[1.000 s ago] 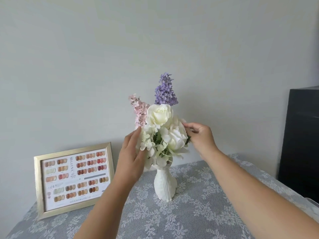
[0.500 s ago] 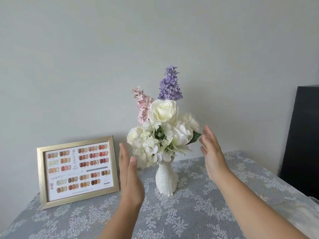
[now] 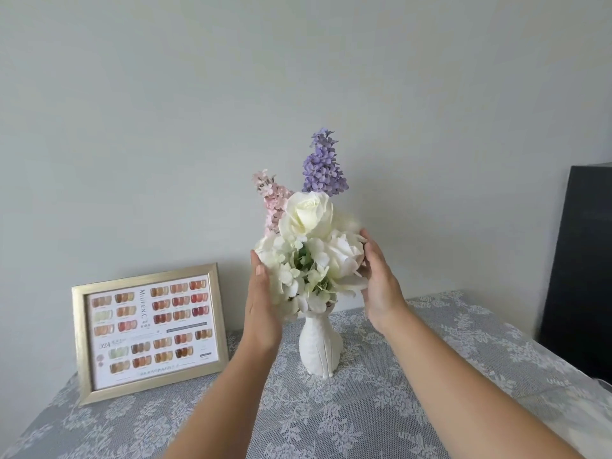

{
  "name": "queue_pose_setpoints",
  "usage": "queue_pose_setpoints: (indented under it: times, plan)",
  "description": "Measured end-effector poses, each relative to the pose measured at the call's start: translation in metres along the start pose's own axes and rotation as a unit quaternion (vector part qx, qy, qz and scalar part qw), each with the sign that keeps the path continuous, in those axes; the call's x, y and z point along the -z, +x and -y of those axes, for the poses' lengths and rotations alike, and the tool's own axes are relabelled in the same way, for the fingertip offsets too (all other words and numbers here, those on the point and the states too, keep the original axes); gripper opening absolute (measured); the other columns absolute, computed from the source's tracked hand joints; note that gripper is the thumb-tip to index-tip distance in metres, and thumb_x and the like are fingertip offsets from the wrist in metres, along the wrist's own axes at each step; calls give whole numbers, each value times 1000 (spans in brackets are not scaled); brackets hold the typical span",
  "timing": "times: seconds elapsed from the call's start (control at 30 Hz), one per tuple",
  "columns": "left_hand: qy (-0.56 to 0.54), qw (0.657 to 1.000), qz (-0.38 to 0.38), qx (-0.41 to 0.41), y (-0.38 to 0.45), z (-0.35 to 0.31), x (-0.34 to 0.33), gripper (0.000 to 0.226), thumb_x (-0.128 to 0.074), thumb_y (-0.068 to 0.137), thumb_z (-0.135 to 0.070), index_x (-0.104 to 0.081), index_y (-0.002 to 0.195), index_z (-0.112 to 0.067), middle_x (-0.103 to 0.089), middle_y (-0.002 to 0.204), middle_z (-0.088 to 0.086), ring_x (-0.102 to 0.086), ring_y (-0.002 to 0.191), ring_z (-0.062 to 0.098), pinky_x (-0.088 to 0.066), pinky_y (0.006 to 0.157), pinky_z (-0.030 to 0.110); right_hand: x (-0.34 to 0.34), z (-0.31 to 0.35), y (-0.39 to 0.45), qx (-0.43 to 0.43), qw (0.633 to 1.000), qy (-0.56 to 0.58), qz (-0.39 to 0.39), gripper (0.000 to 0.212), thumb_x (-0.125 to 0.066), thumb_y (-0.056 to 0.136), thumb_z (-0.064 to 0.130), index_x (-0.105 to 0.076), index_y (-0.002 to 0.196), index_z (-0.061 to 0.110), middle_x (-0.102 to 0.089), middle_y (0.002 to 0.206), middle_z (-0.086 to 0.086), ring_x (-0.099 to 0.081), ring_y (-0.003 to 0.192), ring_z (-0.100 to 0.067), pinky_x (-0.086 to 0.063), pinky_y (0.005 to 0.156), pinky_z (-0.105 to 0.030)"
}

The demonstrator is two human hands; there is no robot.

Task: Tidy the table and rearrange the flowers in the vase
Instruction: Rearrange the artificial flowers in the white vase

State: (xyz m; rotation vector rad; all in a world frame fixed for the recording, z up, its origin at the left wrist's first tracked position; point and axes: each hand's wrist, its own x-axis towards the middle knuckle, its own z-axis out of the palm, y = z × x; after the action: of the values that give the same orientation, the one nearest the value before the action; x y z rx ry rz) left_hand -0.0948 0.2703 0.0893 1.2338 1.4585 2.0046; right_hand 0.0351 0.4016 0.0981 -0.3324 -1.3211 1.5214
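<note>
Flowers (image 3: 309,256) sat between flat, straight-fingered hands: left (image 3: 263,308) touching at nine o'clock, right (image 3: 381,283) at three, nothing gripped; frame (image 3: 149,332) beyond nine.

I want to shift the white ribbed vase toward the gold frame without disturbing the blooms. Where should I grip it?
Grip the white ribbed ceramic vase at its narrow neck just under the white bouquet, coming from the front or right. It stands upright and flares toward the base, so fingers likely wrap the neck best. Both the left hand and right hand now cup the blooms, not the vase.
</note>
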Motion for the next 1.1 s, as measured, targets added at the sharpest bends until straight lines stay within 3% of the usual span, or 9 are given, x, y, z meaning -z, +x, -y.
queue_pose_setpoints:
  times: [0.17,0.37,0.5,0.63,0.77,0.83,0.93,1.03,1.1]
  plan:
    - [-15,999,-38,9,-20,28,13,64,-19,92,-69,-17,151,-46,-24,160,-11,-22,147,14,-16,120,47,24,-20,-21,-20,998,-10,-65,30,-36,93,56,-39,121,64,-44,140,18,-49,121,-13,-32,102,-36]
    - [2,994,-37,105,-50,69,12,74,-19,82,-81,-13,149,-50,-17,161,-14,-19,147,16,-13,119,43,39,-79,-44,-131,984,-86,-79,43,-37,101,38,-31,144,40,-37,151,0,-48,117,-18,-30,111,-45]
    - [38,983,38,178,-67,88,3,80,-20,81,-81,-22,150,-42,-23,159,-13,-22,146,14,-14,117,40,27,-107,-58,-208,966,-148,-29,44,-35,99,49,-37,142,39,-37,153,2,-48,124,-19,-28,112,-50]
    - [98,973,88,188,-72,96,-7,42,-29,92,-62,-36,133,-62,-29,150,-22,-24,140,5,-17,116,38,14,-113,-61,-210,966,-154,10,40,-37,100,47,-46,137,36,-44,145,8,-47,115,-9,-37,89,-27]
    - [189,958,116,181,-64,107,-16,88,-48,74,-24,-13,153,-40,-5,158,-25,-6,146,6,-14,118,43,11,-114,-56,-208,963,-171,17,36,-45,101,29,-48,135,40,-46,130,16,-46,93,10,-40,66,-15]
    - [207,957,121,164,-61,111,-18,90,-47,78,-17,-4,155,-36,2,160,-21,-1,146,4,-13,120,41,11,-118,-54,-199,962,-186,20,41,-48,99,20,-48,136,39,-47,130,15,-50,97,7,-45,70,-17]
    - [201,960,102,163,-51,117,-14,91,-46,80,-9,-2,155,-31,2,162,-16,-1,141,-2,-10,118,32,9,-124,-51,-170,952,-254,2,47,-54,94,9,-52,134,33,-52,131,11,-56,107,-2,-51,88,-23]
    - [197,961,80,177,-40,118,-8,93,-50,76,-15,-6,156,-32,-4,162,-13,-4,146,5,-11,121,39,5,-130,-47,-155,946,-284,-5,45,-60,90,8,-56,126,34,-55,117,16,-59,75,11,-49,54,-10]
    - [192,961,73,183,-33,121,-3,94,-53,76,-14,-7,156,-32,-8,162,-11,-8,149,13,-16,121,46,2,-136,-43,-157,945,-287,-1,44,-63,87,7,-55,115,40,-59,107,19,-62,73,3,-51,49,-16]
